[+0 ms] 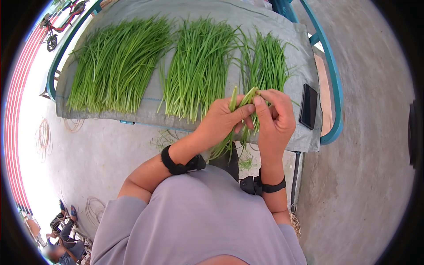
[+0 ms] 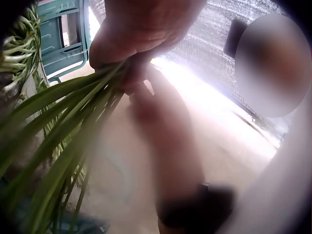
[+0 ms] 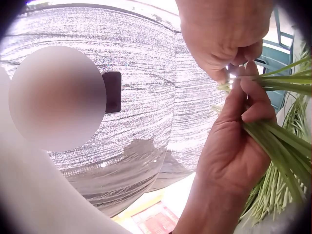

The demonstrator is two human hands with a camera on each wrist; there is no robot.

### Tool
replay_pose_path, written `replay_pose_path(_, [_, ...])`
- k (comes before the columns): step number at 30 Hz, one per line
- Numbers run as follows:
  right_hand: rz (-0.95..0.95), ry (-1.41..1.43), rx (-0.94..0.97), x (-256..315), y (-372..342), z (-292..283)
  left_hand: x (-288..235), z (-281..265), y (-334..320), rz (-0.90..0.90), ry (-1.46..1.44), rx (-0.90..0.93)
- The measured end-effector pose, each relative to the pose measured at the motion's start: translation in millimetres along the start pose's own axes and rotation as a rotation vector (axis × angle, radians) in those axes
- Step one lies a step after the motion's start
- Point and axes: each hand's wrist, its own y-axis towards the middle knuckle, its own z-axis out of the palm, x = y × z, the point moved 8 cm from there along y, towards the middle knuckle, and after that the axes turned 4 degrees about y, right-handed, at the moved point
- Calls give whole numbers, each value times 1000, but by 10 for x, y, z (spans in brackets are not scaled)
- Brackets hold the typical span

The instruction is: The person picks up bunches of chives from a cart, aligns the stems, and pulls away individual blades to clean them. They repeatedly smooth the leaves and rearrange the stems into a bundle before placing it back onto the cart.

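Left grip (image 1: 223,117) of mine is curled round a small bunch of green stalks (image 1: 227,143), and the thumb presses on them from the side. Right grip (image 1: 276,115) is just beside it, with thumb and fingertips brought together, and it pinches stalks near their pale ends. So the bunch is between my two hands, in the air, above the near edge of the surface (image 1: 304,137), which is covered with grey cloth. The pale ends point up and away from me, while the long green leaves hang down toward my body.

On the surface lie three piles of similar stalks: a wide left pile (image 1: 119,66), a middle pile (image 1: 201,66) and a narrower right pile (image 1: 269,57), which is partly behind my hands. To the right of this last one lies a black phone (image 1: 308,106), near the right edge. A blue-green rail (image 1: 331,66) goes around the side.

Each of my wrists wears a black band, and I have a grey shirt (image 1: 198,207). On the lower left, well apart from me, a person (image 1: 66,240) is sitting. Farther away, at the upper left, stands a red two-wheeler (image 1: 55,28).
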Motion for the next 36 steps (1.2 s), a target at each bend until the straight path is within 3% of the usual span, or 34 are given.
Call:
replay_pose_path(3, [11,20,56,-61,9,31,19,-10,4,13,-13,-12])
replay_pose_path(7, [314,296,184,-268,-153,191,-16,-34,12,42,-124,-29])
replay_pose_path(12, [488,200,613,-589,-456,329,114,-112,-9,-52,-186,8])
replay_pose_path(14, [493,61,676,-601,-437,321,105,-126,-18,-38,-123,-1])
replay_pose_path(17, [240,-225,652,-573,-384,263,-254,-286,-153,45,96,-211])
replay_pose_path(19, [26,-403,589,-445,-359,228,-540,-468,-288,98,86,-363])
replay_pose_path(22, [-161,-585,547,-130,-311,218,-784,-712,-430,153,164,-400])
replay_pose_path(25, [-208,-688,592,-23,-362,279,-849,-663,-485,-69,461,-255])
replay_pose_path(28, [-273,-738,612,13,-426,366,-836,-444,-561,3,852,32])
replay_pose_path(29, [-283,-739,622,31,-439,390,-789,-390,-578,-75,982,149])
replay_pose_path(32, [-286,-748,649,32,-486,433,-539,-474,-626,-270,892,214])
replay_pose_path(35, [-279,-746,656,40,-522,449,-315,-608,-670,-320,788,200])
replay_pose_path(36, [-278,-740,658,48,-543,459,-207,-664,-712,-401,640,181])
